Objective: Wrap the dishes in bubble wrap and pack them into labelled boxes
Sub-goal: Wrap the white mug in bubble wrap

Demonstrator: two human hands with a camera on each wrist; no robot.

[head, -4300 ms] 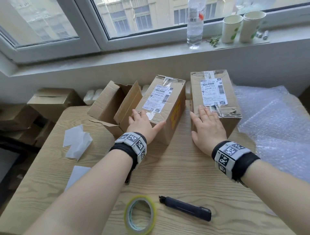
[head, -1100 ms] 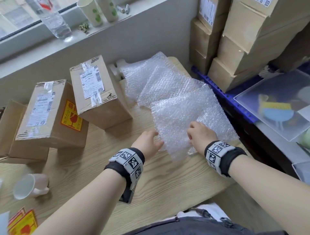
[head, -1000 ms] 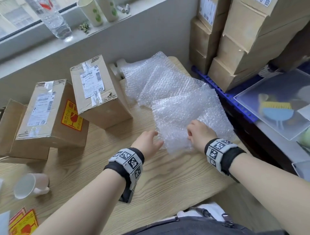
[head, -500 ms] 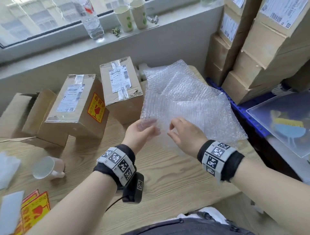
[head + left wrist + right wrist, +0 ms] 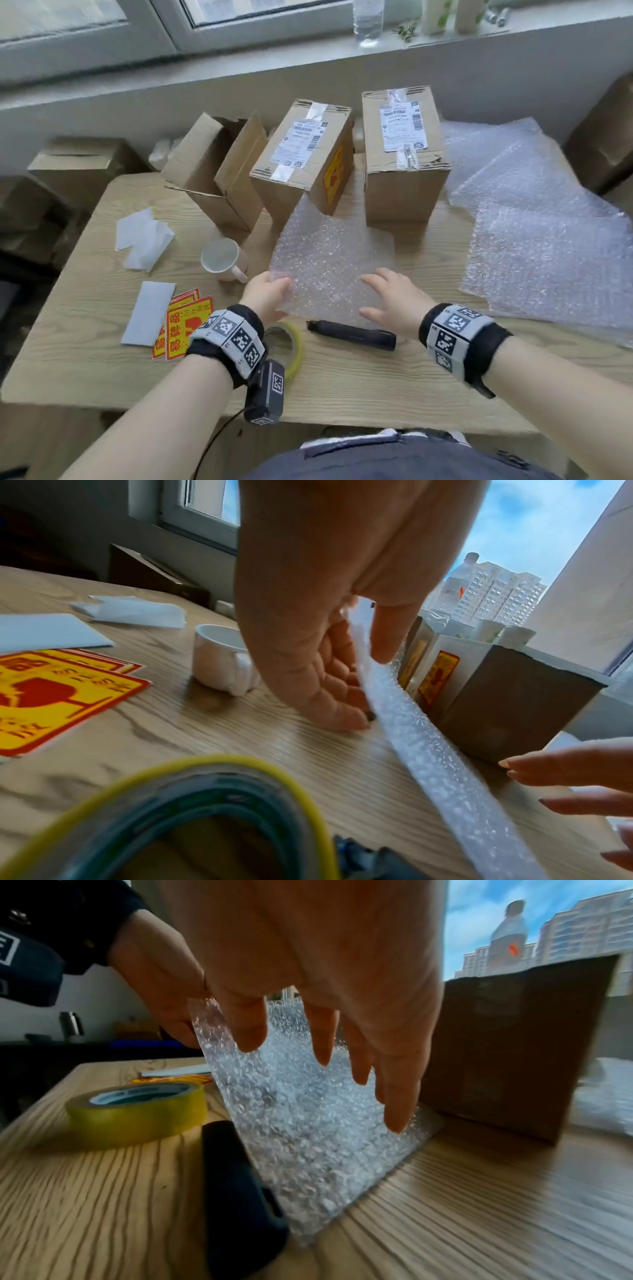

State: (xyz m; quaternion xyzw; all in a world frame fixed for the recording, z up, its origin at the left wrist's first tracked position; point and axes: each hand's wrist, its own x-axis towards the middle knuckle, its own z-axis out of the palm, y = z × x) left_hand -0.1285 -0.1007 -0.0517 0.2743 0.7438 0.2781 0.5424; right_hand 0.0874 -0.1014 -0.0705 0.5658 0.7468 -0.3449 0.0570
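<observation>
One bubble wrap sheet (image 5: pixel 329 263) pinched by left hand (image 5: pixel 265 296), right hand (image 5: pixel 390 301) spread above; liable to sweep over mug (image 5: pixel 224 258) just left, toppling it.

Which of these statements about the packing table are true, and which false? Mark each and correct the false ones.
1. The left hand pinches an edge of the clear bubble wrap sheet. True.
2. The white ceramic mug is already wrapped. False: it lies bare on its side on the wooden table.
3. The right hand grips the black utility knife. False: its fingers are spread open over the sheet, and the knife lies on the table.
4. The yellow tape roll lies flat on the table. True.
5. Two of the brown cardboard boxes, the taped middle box and the taped right box, carry white shipping labels. True.
</observation>
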